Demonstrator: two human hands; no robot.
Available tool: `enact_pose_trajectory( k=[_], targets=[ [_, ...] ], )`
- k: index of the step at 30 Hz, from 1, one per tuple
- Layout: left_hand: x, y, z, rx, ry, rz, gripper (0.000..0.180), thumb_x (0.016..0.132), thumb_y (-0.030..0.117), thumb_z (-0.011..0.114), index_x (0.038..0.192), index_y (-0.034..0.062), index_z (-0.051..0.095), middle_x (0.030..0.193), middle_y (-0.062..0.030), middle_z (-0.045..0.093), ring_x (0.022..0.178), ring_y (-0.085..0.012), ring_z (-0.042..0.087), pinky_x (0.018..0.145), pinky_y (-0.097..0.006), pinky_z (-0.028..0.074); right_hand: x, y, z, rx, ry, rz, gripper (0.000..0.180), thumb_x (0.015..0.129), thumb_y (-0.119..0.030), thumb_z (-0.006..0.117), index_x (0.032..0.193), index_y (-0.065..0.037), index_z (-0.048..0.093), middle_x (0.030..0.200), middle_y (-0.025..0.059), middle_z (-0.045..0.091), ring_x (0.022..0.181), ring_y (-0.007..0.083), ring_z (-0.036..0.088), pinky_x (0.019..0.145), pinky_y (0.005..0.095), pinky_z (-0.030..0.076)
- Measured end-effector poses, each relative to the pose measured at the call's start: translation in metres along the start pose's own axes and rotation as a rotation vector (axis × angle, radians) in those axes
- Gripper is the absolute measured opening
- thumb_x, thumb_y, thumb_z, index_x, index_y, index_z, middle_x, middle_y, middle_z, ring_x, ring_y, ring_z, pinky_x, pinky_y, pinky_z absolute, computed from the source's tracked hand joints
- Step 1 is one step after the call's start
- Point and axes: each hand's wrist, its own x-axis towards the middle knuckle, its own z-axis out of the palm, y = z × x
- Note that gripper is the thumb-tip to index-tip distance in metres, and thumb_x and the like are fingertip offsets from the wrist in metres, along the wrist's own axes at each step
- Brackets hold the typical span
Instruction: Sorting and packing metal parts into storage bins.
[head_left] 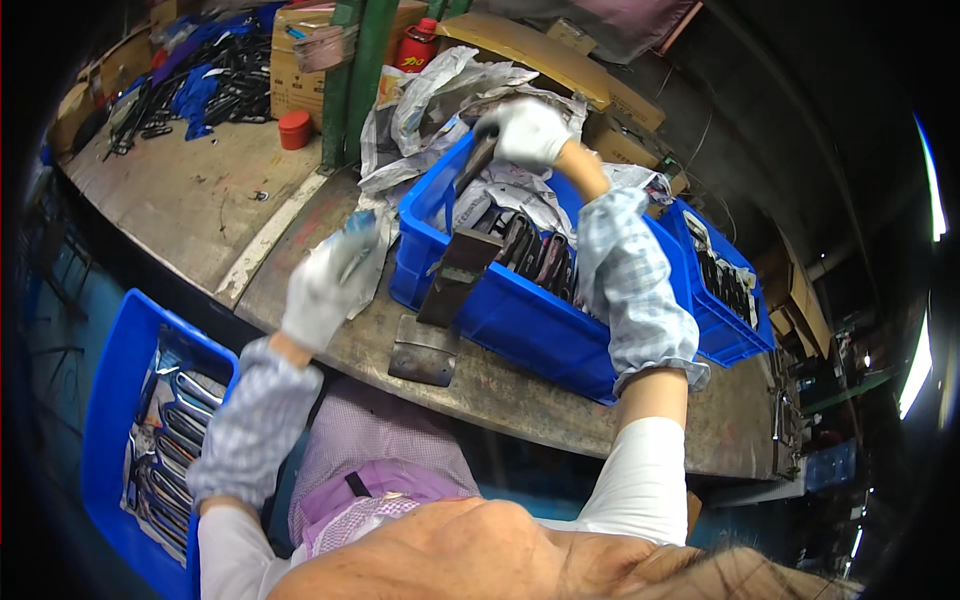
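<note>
My left hand (325,290), in a white glove, is half closed over the bench, its fingers blurred around a small grey and blue thing (360,232) that I cannot make out. My right hand (532,133), gloved too, is closed above the far left part of a blue bin (540,322). A dark flat strip (474,165) slants down from its fingers. Inside that bin several dark looped pieces (530,250) stand in a row beside crumpled printed paper (520,195). A dark metal block (460,275) rises against the bin's near left corner, with a curved metal plate (423,352) at its foot.
A second blue bin (735,340) of dark pieces stands right on the bench. Another blue bin (105,420) with paper-layered pieces is low at my left. Behind are a green post (352,90), crumpled paper (420,110), a red jar (295,129), a red bottle (418,45) and cartons (300,80).
</note>
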Motion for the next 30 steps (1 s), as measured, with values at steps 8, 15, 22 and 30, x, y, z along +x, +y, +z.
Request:
enact_pose_trajectory(
  k=[8, 15, 22, 30],
  targets=[
    [0.045, 0.016, 0.017, -0.240, 0.128, -0.263, 0.051, 0.088, 0.018, 0.075, 0.133, 0.0042, 0.056, 0.124, -0.0179, 0.065, 0.102, -0.0321, 0.069, 0.086, -0.038, 0.056, -0.087, -0.134, -0.066, 0.034, 0.588, -0.096, 0.029, 0.063, -0.005, 0.066, 0.090, -0.007, 0.075, 0.086, 0.0145, 0.072, 0.076, 0.0311, 0.070, 0.071, 0.0375, 0.056],
    [-0.049, 0.036, -0.009, -1.304, 0.219, -0.494, 0.075, 0.080, 0.012, 0.081, 0.146, 0.0028, 0.046, 0.134, -0.0085, 0.062, 0.122, -0.0231, 0.060, 0.103, -0.035, 0.047, -0.158, -0.199, -0.019, 0.633, 0.584, -0.024, 0.033, 0.053, 0.005, 0.059, 0.084, 0.003, 0.068, 0.082, 0.0131, 0.072, 0.072, 0.0213, 0.069, 0.068, 0.0298, 0.054],
    [-0.151, 0.049, 0.006, -0.530, -0.467, -0.808, 0.035, 0.083, 0.001, 0.066, 0.118, 0.0041, 0.068, 0.101, -0.0164, 0.071, 0.085, -0.0298, 0.072, 0.074, -0.038, 0.059, -0.202, -0.221, 0.122, 1.703, 0.211, 0.671, 0.058, 0.074, -0.005, 0.080, 0.127, 0.001, 0.057, 0.094, 0.0112, 0.072, 0.078, 0.0121, 0.066, 0.068, 0.0294, 0.055],
    [-0.183, 0.046, 0.035, -0.510, -0.669, -0.918, 0.032, 0.097, 0.030, 0.063, 0.112, 0.0030, 0.071, 0.086, -0.0080, 0.074, 0.073, -0.0178, 0.072, 0.061, -0.030, 0.056, -0.201, -0.253, 0.183, 1.465, 0.222, 0.896, 0.013, 0.088, -0.008, 0.074, 0.097, 0.000, 0.070, 0.073, 0.0062, 0.068, 0.053, 0.0098, 0.060, 0.048, 0.0256, 0.047]
  ],
)
